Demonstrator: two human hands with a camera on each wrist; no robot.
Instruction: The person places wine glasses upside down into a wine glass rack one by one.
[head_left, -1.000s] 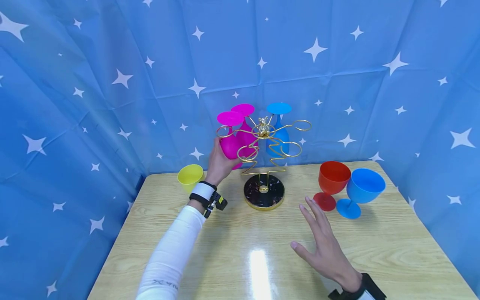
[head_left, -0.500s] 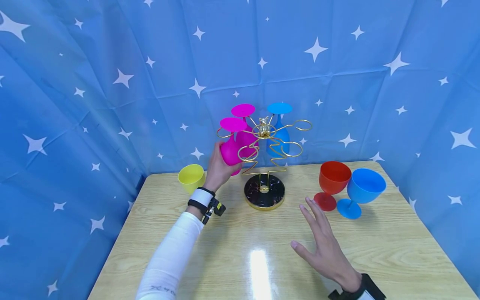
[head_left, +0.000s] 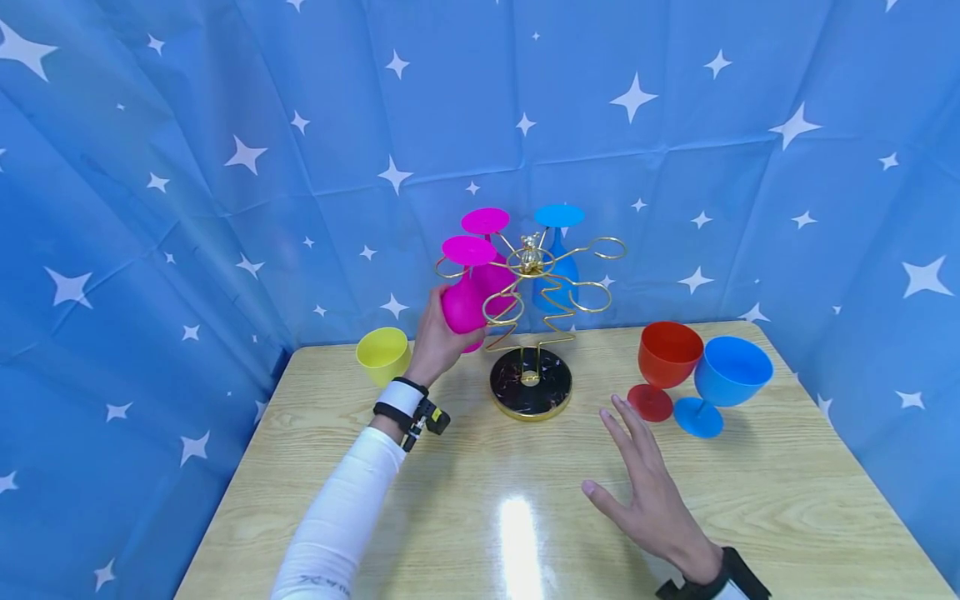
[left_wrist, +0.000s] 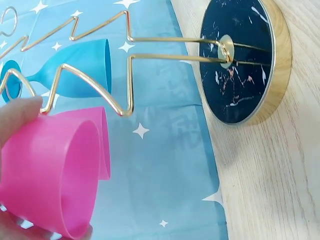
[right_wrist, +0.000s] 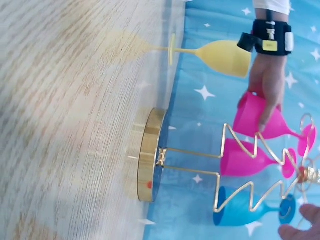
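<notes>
My left hand (head_left: 437, 337) grips the bowl of an upside-down pink goblet (head_left: 462, 304), its fingers and thumb curled round it. The goblet's flat foot sits just above the left ring of a gold wire rack (head_left: 543, 342), and its stem is at that ring. In the left wrist view the rim of this pink goblet (left_wrist: 40, 165) faces the table. Behind it a second pink goblet (head_left: 498, 279) hangs from the rack, beside a hanging blue goblet (head_left: 567, 279). My right hand (head_left: 648, 504) is held over the front of the table with fingers spread, holding nothing.
The rack's round black base (head_left: 517, 392) stands mid-table, with a small gold bear (head_left: 531, 254) on top. A yellow goblet (head_left: 382, 354) stands upright at the left. Red (head_left: 667, 354) and blue (head_left: 731, 371) goblets stand at the right. A starry blue curtain (head_left: 480, 100) hangs behind.
The pink goblet in my left hand has come down and slightly right, its foot now close over the left ring. The rack has shifted very slightly right. My right hand stays put.
</notes>
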